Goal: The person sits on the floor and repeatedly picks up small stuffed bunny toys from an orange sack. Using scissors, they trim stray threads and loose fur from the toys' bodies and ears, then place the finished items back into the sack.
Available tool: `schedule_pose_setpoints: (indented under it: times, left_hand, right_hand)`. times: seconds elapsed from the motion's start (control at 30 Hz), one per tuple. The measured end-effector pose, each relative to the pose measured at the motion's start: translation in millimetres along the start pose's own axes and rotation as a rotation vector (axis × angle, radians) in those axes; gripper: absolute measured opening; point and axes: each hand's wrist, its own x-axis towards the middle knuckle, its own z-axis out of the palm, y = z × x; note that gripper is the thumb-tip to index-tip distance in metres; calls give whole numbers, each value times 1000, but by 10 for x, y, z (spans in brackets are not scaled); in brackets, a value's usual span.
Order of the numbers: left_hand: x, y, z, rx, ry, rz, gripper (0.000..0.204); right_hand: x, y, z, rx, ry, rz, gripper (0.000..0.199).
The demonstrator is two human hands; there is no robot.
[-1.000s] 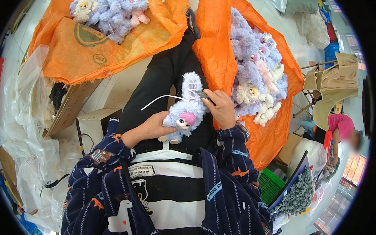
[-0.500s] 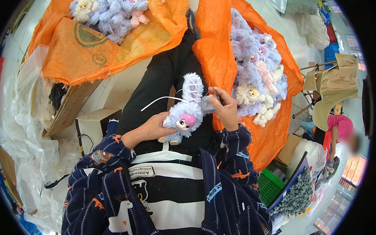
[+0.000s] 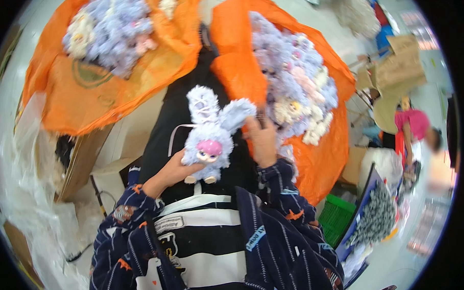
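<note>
A fluffy lavender plush bunny [image 3: 200, 141] with a pink patch above its eyes sits upright over my lap, its face toward me. My left hand [image 3: 175, 170] is closed round the lower side of its body. One ear stands up with pale lacing across it, and a thin white ribbon hangs out beside it. The other ear slants out to the right, its inner side greyish. At that ear's tip is my right hand [image 3: 261, 141], smeared by motion; whether its fingers pinch the fur is unclear.
An orange sack [image 3: 314, 165] full of lavender, pink and white plush toys [image 3: 291, 76] lies close on my right. Another orange sack [image 3: 62, 112] with more plush is ahead left. Clear plastic sheeting [image 3: 34, 203], a cardboard box [image 3: 115, 172], a green crate [image 3: 337, 218] and a person [image 3: 414, 126] surround me.
The view has shifted. The plush bunny has turned more upright, and its right-hand ear, bunched in my right hand before, now stretches out in sight. My left hand keeps its hold.
</note>
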Motion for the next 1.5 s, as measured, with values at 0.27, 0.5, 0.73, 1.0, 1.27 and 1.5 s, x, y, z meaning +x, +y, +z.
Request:
schedule_pose_setpoints:
  times: [0.27,0.5,0.73,1.0,1.27,1.5]
  left_hand:
    - [-146,16,44,-242,-58,-363,39]
    - [-112,515,-447,-363,293,107,51]
    - [324,1009,-741,-865,108,557,48]
    - [627,158,-195,-407,167,-76,29]
    - [878,127,-259,-485,173,-129,28]
    - [917,153,-272,-519,161,-136,27]
  right_hand:
    - [-173,-56,163,163,-529,-37,22]
    - [213,-25,-528,85,3,29,25]
    - [885,1631,-1539,-147,327,306,33]
    - [1278,2840,-646,-683,151,-82,41]
    - [1259,2707,-244,256,-127,559,25]
    - [1471,2586,-362,136,-106,552,24]
